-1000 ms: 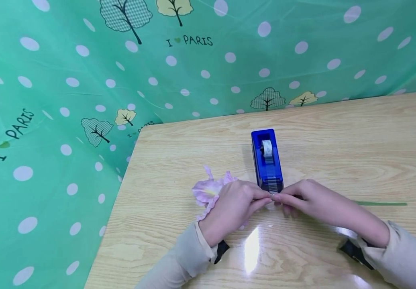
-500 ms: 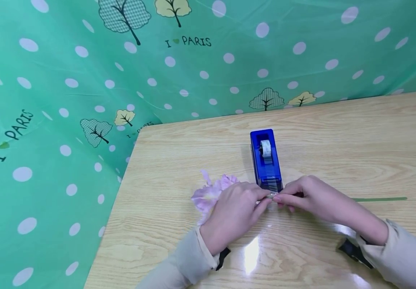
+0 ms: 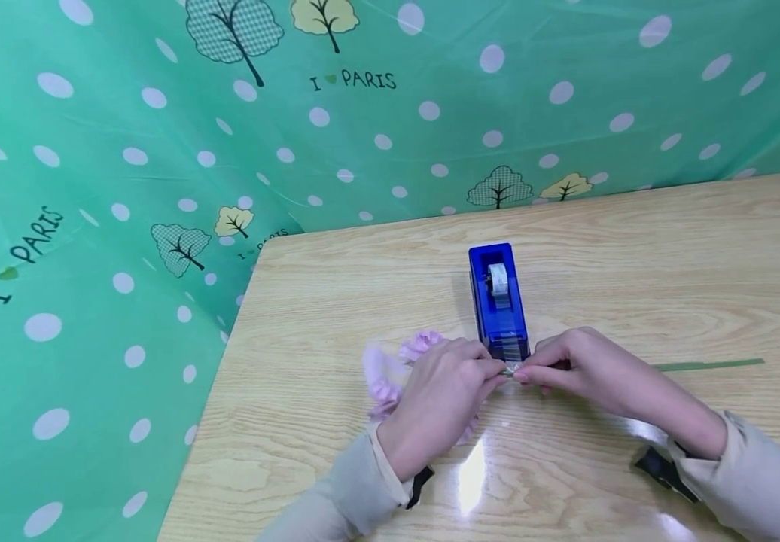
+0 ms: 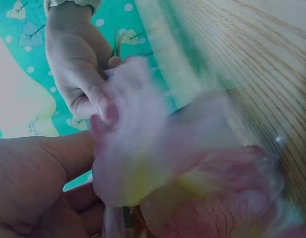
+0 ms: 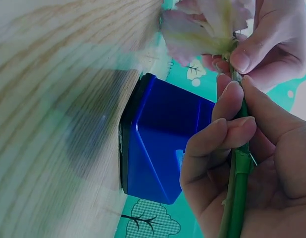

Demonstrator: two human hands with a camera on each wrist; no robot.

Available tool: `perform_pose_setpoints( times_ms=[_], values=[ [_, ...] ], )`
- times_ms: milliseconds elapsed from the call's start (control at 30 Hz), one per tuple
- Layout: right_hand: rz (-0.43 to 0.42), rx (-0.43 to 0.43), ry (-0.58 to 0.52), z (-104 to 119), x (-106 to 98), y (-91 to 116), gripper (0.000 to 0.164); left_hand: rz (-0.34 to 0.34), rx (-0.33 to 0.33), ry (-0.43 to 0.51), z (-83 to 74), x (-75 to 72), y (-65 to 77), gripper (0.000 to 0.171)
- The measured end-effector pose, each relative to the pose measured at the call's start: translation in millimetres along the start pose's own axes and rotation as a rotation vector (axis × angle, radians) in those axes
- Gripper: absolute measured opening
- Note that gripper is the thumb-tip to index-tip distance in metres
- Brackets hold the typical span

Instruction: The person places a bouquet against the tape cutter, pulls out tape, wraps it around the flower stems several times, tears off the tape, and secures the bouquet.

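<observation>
Wood-grain table [image 3: 668, 293] takes up the lower part of the scene from where I stand, glare spots [image 3: 471, 474] nr the close side. Nearest: beige sleeves [image 3: 356, 482], L + R, w/ dark straps [image 3: 420, 485] at the wrists. L hand [image 3: 440, 391] pinches green stem [image 5: 238, 191] just under the flower, thumb + fingers together. R hand [image 3: 600, 380] grips same stem right beside it, fingers curled round; can't tell if fingertips of the two touch. Lilac flower [image 3: 383, 395], yellowish inside, is L of L hand, partly hidden by it; blurry in L-wrist view. Thinner strand [image 5: 226, 198] runs alongside stem; stem's far end sticks out R, past R hand. Just beyond hands: blue tape disp. [image 3: 501, 320], upright, tape roll [image 3: 499, 279] inside. Back: green polka-dot cloth [image 3: 363, 150], tree prints + "PARIS" lettering.
</observation>
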State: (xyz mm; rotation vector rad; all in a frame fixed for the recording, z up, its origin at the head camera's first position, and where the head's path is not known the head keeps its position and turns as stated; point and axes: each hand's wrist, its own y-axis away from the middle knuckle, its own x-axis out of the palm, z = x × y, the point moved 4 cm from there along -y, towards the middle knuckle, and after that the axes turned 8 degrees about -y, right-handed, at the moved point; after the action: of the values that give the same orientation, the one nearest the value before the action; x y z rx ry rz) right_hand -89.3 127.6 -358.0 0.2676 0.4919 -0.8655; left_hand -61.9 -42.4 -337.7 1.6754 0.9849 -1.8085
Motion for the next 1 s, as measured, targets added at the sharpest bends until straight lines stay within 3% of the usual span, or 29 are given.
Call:
perform_pose_setpoints(
  times_ms=[233,433,1000],
  values=[
    [-0.025,-0.025,0.008,1.5,0.2,0.6,0.017,-0.071,0.034,-0.085,-1.2,-2.6,1.1,0.013],
    [-0.034,-0.033,0.015,0.9,0.5,0.7,0.015,-0.091,0.04,-0.092,-2.9,-3.2,1.0,0.013],
    [0.022,-0.066,0.022,0.7,3.6,1.8,0.013,-0.075,0.058,-0.159,-6.8,-2.5,2.2,0.008]
  ],
)
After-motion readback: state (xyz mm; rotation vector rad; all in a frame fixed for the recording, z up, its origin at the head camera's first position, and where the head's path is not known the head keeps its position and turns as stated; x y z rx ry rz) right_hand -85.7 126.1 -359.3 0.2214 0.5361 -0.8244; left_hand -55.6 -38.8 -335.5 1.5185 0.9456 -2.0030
